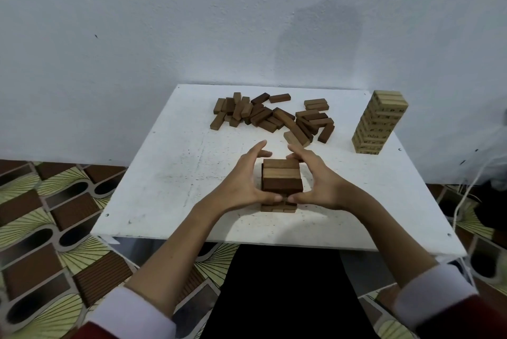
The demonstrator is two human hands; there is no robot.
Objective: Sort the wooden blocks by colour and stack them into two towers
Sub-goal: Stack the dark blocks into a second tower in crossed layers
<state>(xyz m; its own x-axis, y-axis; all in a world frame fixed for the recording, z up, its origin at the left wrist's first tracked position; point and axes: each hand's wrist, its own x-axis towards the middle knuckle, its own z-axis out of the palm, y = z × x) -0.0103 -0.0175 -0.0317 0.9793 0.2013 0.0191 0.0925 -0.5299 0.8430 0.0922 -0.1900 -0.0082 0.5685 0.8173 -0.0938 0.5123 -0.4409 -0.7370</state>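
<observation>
A short tower of dark brown blocks [282,177] stands near the front middle of the white table [170,179]. My left hand [241,176] lies against its left side and my right hand [315,176] against its right side. The fingers of both are fairly straight, and the two thumbs meet at the tower's front face. A heap of loose brown blocks [271,116] lies toward the back of the table. A tall tower of light blocks [378,122] stands at the back right corner.
A single light block [291,139] lies at the near edge of the heap, just beyond my right fingers. The table stands against a white wall. A patterned floor [49,215] surrounds it, and white cords [466,193] hang at the right.
</observation>
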